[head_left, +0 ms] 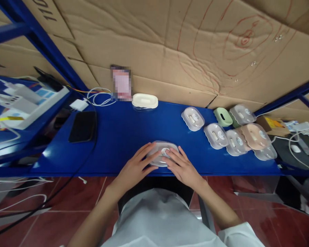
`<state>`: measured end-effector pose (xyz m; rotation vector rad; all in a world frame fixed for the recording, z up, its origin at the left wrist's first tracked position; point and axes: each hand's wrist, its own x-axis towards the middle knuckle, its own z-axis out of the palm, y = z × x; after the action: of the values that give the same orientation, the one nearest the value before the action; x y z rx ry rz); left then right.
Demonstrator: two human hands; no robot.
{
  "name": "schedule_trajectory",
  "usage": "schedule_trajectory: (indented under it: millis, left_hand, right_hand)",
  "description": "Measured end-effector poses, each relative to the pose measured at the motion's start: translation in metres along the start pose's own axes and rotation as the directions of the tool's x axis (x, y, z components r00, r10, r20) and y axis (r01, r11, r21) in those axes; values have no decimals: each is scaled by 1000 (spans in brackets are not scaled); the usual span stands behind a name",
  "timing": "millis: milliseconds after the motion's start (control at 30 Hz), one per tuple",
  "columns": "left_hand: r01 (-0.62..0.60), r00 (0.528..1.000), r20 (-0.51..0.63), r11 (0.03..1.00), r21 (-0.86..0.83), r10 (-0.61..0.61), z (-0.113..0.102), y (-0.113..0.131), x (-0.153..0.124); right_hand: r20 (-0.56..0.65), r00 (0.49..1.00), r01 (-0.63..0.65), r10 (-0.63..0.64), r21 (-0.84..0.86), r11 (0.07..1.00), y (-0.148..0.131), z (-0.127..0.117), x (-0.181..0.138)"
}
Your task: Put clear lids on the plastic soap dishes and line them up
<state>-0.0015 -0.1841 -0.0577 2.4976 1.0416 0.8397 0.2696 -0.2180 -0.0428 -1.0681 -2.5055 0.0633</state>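
Note:
A small oval plastic box (158,160) with a clear cover and a round printed label lies near the front edge of the blue table. My left hand (137,168) holds its left end, fingers reaching over the cover and the thumb along the near side. From the right, my right hand (182,167) grips the other end, its spread fingers across the cover and partly over the label. Both hands hide the box's ends. Similar clear-covered boxes stand to the right, among them a pale pink box (193,118) and a peach-coloured box (256,136).
A green box without a visible cover (222,117) sits among the boxes at right. Against the cardboard wall (157,41) are a cream box (145,101) and a blurred-out phone-like item (122,83). A black flat device (82,126), a white charger (78,105) and cables lie left.

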Motion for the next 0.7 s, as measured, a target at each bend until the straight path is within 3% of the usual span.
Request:
schedule_trajectory:
  millis: [133, 300, 700]
  left_hand:
    - [-24, 998, -49, 1000, 15, 25, -1, -2, -11]
    - [73, 987, -141, 997, -27, -77, 2, -4, -14]
    - [202, 972, -84, 963, -179, -220, 4, -7, -13]
  right_hand:
    - [35, 995, 94, -92, -81, 992, 11, 4, 1]
    - [67, 989, 140, -135, -73, 987, 16, -2, 13]
    - [-88, 982, 161, -166, -65, 985, 25, 12, 8]
